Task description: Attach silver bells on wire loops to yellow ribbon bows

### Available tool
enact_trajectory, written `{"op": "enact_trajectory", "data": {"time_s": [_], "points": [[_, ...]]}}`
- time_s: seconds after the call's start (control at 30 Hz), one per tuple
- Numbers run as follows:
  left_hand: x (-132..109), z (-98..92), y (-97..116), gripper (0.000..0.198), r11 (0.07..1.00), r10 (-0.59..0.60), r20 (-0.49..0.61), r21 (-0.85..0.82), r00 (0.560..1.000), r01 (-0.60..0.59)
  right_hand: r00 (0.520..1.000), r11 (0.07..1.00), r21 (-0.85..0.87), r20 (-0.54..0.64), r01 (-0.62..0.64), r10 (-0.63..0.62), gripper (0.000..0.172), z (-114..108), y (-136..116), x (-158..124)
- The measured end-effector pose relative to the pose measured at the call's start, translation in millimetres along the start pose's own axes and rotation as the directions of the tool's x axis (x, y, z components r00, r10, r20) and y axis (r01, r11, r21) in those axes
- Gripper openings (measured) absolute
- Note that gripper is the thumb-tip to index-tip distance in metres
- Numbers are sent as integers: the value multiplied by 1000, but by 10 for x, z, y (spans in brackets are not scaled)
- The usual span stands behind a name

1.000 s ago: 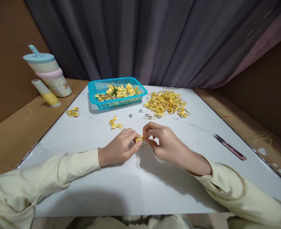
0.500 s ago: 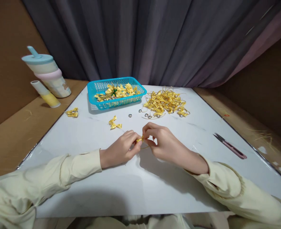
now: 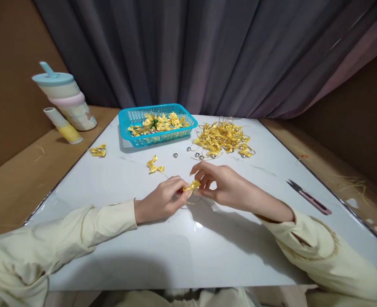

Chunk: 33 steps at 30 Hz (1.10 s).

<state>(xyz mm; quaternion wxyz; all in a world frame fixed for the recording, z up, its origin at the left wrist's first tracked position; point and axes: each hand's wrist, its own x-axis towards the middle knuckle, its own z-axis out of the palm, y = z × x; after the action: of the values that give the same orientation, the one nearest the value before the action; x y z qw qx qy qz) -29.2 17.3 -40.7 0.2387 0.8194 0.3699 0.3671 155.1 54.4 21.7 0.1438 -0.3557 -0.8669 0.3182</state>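
Pinched between the thumb and fingers of my left hand (image 3: pixel 164 199) is the left end of a yellow ribbon bow (image 3: pixel 194 185). A thin gold cord loops down from the bow, just above the white tabletop. My right hand (image 3: pixel 225 185) is right beside the bow's right loop, its index finger raised and its thumb apart below; any light contact there I cannot make out. Beyond my left hand lie two loose yellow bows (image 3: pixel 156 169). A small silver bell (image 3: pixel 175 155) sits on the table further back.
A blue plastic basket (image 3: pixel 158 138) with bows and cords stands at the back. A heap of yellow bows with bells (image 3: pixel 222 136) lies to its right. Thread snips (image 3: pixel 309 197) rest at the right; a tumbler (image 3: pixel 68 100) and a yellow thread spool (image 3: pixel 67 131) stand left.
My right hand has loosened its pinch and drawn slightly right, with the fingers spreading. The bow's right loop now shows. My left hand keeps its hold in nearly the same place.
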Motion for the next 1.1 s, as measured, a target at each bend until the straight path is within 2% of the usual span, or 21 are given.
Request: {"op": "enact_trajectory", "data": {"time_s": [0.13, 0.27, 0.37, 0.57, 0.8, 0.87, 0.97, 1.1], "points": [[5, -13, 9, 17, 997, -65, 35, -49, 997, 66, 999, 1000, 1, 18, 27, -27, 22, -19, 1, 12], [17, -36, 14, 19, 971, -166, 89, -159, 982, 179, 994, 993, -54, 34, 109, -108, 13, -52, -15, 15], [21, -51, 9, 20, 951, -203, 134, -209, 970, 227, 991, 989, -76, 31, 130, -128, 13, -74, -18, 16], [21, -57, 1, 21, 959, -171, 117, -207, 978, 192, 992, 990, 142, 126, -17, -1, 11, -95, 33, 40], [6, -53, -16, 17, 992, -58, 75, -112, 995, 66, 983, 910, 391, 169, -138, 76, 2, -44, 69, 92], [2, -53, -20, 17, 995, -31, 69, -90, 997, 37, 977, 875, 457, 198, -163, 78, 6, -27, 76, 102], [2, -55, -20, 16, 997, -18, 69, -77, 997, 24, 969, 843, 506, 239, -184, 68, 12, -15, 96, 111], [13, -59, -4, 16, 992, -55, 76, -108, 996, 63, 963, 851, 494, 265, -180, 50, 12, -32, 118, 116]]}}
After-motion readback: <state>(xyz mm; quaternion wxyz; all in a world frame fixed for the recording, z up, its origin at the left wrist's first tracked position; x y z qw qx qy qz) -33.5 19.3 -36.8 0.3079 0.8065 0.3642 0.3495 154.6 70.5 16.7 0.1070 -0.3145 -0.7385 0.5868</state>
